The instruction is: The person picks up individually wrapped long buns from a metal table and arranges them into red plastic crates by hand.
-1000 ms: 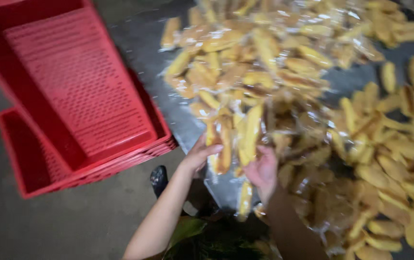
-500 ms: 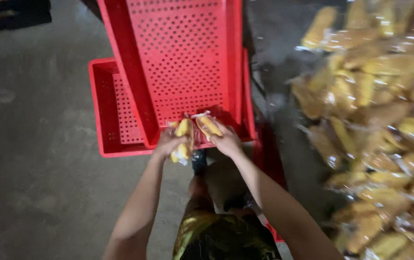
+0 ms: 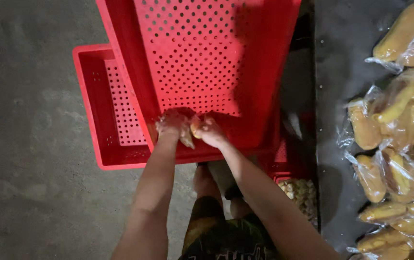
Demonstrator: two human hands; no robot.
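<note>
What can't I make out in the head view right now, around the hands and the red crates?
- Bagged yellow snacks in the hands: motion blur and the fingers hide their count.
- Left hand and right hand: blurred, so the grip is unclear.
- Upper red crate: top cut off by the frame edge.
- Lower red crate: its right part hidden under the upper one.
- Snack bags on the table: cut off at the right edge.

Grey concrete floor (image 3: 33, 144) fills left side, bare and mottled. Dark table (image 3: 341, 72) along right edge. On table: heap of clear bags of yellow pieces (image 3: 399, 139), bags overlapping, running from top right corner down to bottom right. Small pile of pale nuggets (image 3: 301, 192) low beside table edge, partly in shadow. Bare feet (image 3: 207, 180) on floor, bottom centre.
</note>
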